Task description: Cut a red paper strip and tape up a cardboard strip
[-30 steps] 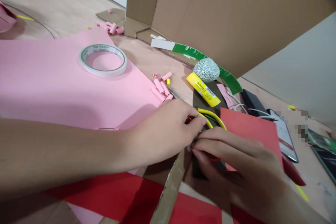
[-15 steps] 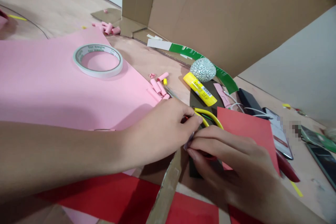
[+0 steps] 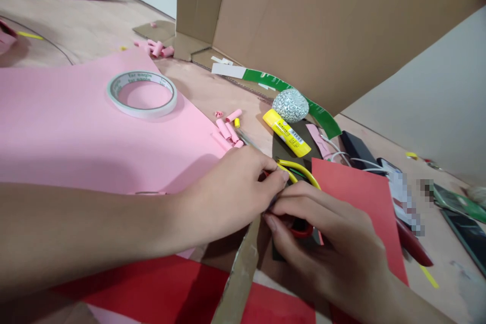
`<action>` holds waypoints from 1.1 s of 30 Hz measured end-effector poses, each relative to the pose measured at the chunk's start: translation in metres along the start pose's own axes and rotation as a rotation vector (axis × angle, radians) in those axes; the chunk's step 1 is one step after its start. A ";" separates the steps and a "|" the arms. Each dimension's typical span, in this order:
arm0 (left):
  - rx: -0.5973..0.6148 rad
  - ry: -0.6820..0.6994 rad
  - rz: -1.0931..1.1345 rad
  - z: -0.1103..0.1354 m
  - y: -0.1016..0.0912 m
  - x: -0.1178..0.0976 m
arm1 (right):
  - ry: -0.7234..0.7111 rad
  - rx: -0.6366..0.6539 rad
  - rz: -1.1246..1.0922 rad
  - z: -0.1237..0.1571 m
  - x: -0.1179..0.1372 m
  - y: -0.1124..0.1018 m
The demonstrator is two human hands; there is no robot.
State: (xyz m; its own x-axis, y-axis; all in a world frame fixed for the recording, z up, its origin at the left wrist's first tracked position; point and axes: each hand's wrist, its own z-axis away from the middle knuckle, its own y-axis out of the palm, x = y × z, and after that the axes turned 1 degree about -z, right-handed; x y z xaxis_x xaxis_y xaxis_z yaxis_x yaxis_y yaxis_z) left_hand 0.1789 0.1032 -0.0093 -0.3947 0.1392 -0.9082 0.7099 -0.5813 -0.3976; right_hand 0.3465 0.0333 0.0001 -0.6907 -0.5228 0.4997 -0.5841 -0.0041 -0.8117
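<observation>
My left hand (image 3: 243, 182) reaches in from the left with its fingers curled closed around the upper end of a narrow cardboard strip (image 3: 239, 273). Thumb and fingers of my right hand (image 3: 326, 233) are pinched together against that same end, touching my left fingers. The small piece between the right fingertips is mostly hidden. Just beyond the hands lies a tool with yellow curved handles (image 3: 304, 167), partly covered. A red ring-shaped handle (image 3: 302, 233) shows beneath my right hand. A yellow glue stick (image 3: 287, 133) rests farther back, beside a speckled silvery ball (image 3: 290, 105).
A tape roll (image 3: 142, 93) lies on pink paper (image 3: 68, 126). Small pink paper rolls (image 3: 228, 129) sit near its edge. Red paper (image 3: 357, 202) is at right, with phones (image 3: 465, 233) beyond. A large cardboard panel (image 3: 304, 25) stands at the back, a green strip (image 3: 281, 80) before it.
The view has shifted slightly, so the table things sit a little lower. My right fingertips have moved slightly left against my left fingers, and more of the red handle shows.
</observation>
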 end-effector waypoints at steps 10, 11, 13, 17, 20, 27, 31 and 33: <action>-0.007 -0.005 0.010 -0.001 0.001 0.000 | 0.017 -0.015 -0.041 -0.003 0.001 -0.001; -0.007 -0.004 0.011 -0.001 0.001 0.000 | 0.015 -0.018 -0.044 -0.003 0.001 -0.001; -0.006 -0.003 0.016 -0.001 0.001 0.000 | 0.016 -0.022 -0.041 -0.002 0.002 0.000; -0.004 -0.013 0.012 0.000 0.001 0.000 | 0.025 -0.023 -0.057 -0.003 0.002 0.002; 0.001 -0.008 0.008 0.000 0.001 0.000 | 0.031 -0.030 -0.075 -0.004 0.002 0.003; -0.001 -0.013 0.010 0.000 0.001 0.000 | 0.063 -0.036 -0.113 -0.002 0.000 0.002; -0.002 -0.012 0.008 0.001 0.001 0.001 | 0.077 -0.040 -0.119 -0.002 0.001 0.001; -0.002 -0.012 0.010 0.001 0.001 0.001 | 0.080 -0.040 -0.123 -0.003 0.001 0.001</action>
State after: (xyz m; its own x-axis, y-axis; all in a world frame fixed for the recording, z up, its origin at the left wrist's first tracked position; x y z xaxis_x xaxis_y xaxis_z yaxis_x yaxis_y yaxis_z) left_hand 0.1784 0.1018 -0.0105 -0.3943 0.1234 -0.9106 0.7153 -0.5809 -0.3885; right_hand 0.3436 0.0351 0.0009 -0.6435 -0.4507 0.6187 -0.6820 -0.0293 -0.7307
